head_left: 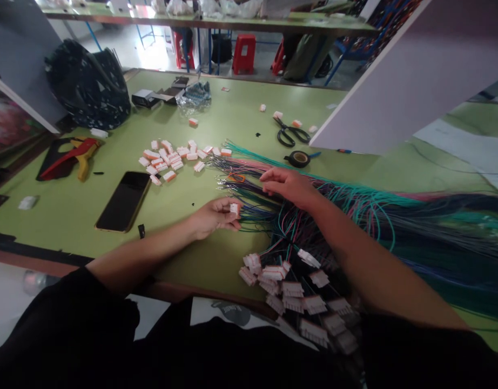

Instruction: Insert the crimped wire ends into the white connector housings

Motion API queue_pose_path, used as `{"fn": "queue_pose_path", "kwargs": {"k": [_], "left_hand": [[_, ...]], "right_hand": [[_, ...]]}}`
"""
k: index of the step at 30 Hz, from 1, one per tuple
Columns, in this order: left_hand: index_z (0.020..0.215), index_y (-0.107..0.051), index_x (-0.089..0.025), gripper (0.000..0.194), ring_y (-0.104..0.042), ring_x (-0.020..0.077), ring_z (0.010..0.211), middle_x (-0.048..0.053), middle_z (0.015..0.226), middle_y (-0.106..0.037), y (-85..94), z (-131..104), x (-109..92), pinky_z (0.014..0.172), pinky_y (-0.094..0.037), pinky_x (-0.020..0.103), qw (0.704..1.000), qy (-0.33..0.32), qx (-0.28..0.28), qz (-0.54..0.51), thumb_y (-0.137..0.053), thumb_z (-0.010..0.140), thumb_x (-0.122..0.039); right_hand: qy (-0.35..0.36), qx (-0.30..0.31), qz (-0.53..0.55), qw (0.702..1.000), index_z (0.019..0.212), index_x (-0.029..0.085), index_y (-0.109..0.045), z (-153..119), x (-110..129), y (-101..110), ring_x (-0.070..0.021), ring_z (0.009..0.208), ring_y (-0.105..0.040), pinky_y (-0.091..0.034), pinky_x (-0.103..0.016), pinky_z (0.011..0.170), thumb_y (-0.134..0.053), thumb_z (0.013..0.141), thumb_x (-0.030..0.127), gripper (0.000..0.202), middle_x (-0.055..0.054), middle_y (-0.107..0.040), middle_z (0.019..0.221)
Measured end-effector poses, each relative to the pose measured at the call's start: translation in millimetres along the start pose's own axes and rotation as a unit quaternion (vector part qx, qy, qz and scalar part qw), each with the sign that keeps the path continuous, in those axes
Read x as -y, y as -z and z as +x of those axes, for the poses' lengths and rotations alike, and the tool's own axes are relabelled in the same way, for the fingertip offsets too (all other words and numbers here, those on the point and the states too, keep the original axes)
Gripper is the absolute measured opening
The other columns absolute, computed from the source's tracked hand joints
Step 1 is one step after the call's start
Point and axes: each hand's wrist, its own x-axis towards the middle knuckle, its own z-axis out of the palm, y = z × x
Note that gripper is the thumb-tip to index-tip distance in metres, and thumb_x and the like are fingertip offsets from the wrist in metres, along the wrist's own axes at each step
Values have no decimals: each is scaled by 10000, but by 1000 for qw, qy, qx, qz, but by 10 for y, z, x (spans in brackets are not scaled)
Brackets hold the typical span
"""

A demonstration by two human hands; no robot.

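Scissors (290, 132) and tape roll (298, 158) obstruct the table's (233, 121) far side.

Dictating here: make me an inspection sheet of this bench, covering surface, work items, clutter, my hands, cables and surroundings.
Surface: green tabletop, small dark scraps on it
Work items: loose white-and-orange connectors beyond the left hand; wired connectors heaped near the front edge
Clutter: phone, red-and-yellow tool, scissors, tape roll, dark patterned bag
Hands: left hand holds one connector; right hand at the wires, grip unclear
Cables: teal, pink and dark wires, loosely tangled, running off right
Surroundings: another table and red stools behind
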Motion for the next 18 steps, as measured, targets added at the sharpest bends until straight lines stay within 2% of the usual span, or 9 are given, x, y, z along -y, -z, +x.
{"fn": "queue_pose_path", "kwargs": {"k": [3, 6, 14, 18], "left_hand": [[935, -552, -147, 396, -632, 94, 575, -35, 684, -598, -4, -2, -6, 608, -514, 229, 1000, -2, 0, -6, -771, 606, -176], [935, -542, -145, 420, -636, 99, 573, -36, 676, -605, -10, -2, -9, 600, -521, 231, 1000, -1, 1, -9, -783, 594, -192], [960, -537, -146, 371, -633, 92, 570, -38, 646, -611, 4, 12, -5, 588, -522, 217, 1000, 5, 11, -17, -741, 650, -150], [953, -541, -142, 355, -638, 96, 573, -34, 662, -613, -3, 9, -19, 588, -529, 225, 1000, 8, 7, -19, -732, 653, -132]], "right_hand": [[88, 40, -32, 995, 789, 183, -635, -48, 143, -109, -122, 632, -553, -415, -267, 620, -544, 718, 330, 186, -14, -647, 723], [137, 69, -53, 987, 744, 171, -646, -100, 220, -192, -117, 630, -535, -387, -250, 605, -536, 724, 325, 190, -10, -641, 710], [91, 63, -136, 985, 679, 173, -652, -204, 204, -237, -119, 582, -531, -346, -241, 575, -553, 720, 295, 161, -8, -640, 631], [93, 72, -128, 985, 690, 169, -659, -208, 207, -232, -124, 615, -555, -366, -238, 601, -537, 708, 233, 139, -13, -658, 663]]}}
